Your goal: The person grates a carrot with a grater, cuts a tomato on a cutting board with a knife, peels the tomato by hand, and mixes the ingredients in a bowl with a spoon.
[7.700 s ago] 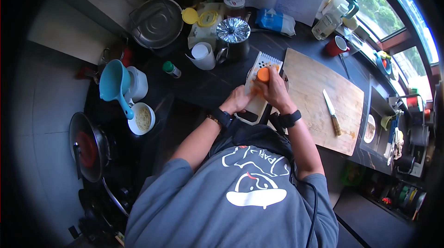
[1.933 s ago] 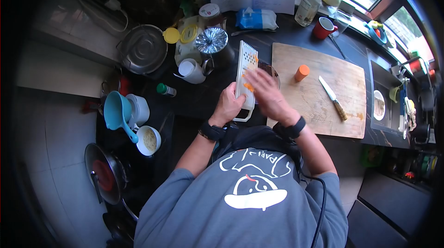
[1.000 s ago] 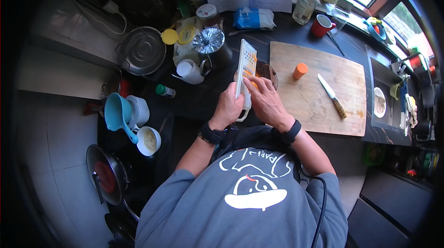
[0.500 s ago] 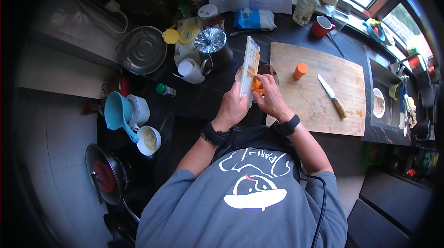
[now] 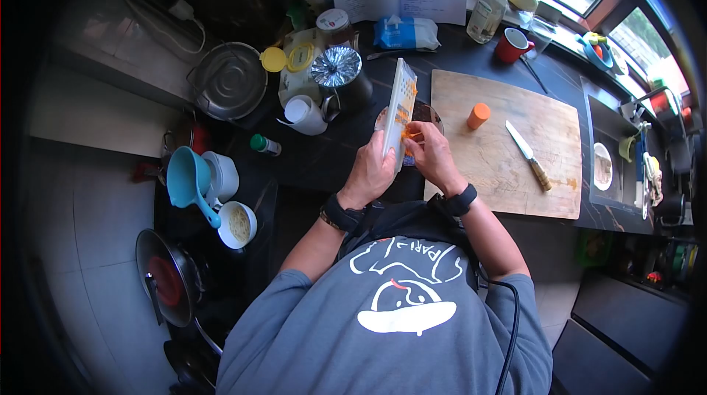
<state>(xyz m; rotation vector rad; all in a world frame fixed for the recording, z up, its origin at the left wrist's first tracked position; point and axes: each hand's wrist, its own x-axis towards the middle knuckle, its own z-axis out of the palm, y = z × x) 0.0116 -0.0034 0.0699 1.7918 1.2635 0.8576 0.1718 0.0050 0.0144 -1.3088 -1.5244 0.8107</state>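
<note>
My left hand (image 5: pixel 370 174) is closed around the lower end of a white flat grater (image 5: pixel 398 93), which stands steeply tilted. Orange carrot shreds (image 5: pixel 406 131) cling to the grater's right face. Against that face, the fingers of my right hand (image 5: pixel 436 162) are pinched together on some shreds. Behind both hands and partly hidden is a dark patterned round plate or bowl (image 5: pixel 427 111). To the right, a carrot piece (image 5: pixel 479 116) rests on the wooden cutting board (image 5: pixel 508 174). A knife (image 5: pixel 528 153) with a brown handle lies on the same board.
A foil-topped metal pot (image 5: pixel 352 89), a white cup (image 5: pixel 305 115) and a green-capped bottle (image 5: pixel 265 145) stand left of the grater. Further left are a blue ladle-like scoop (image 5: pixel 187 178) and a white bowl (image 5: pixel 247 226). At right is the sink (image 5: pixel 600 124).
My right fingers have drawn together at the grater's face, and the orange clump beneath them shows less. My left hand and the grater have hardly moved.
</note>
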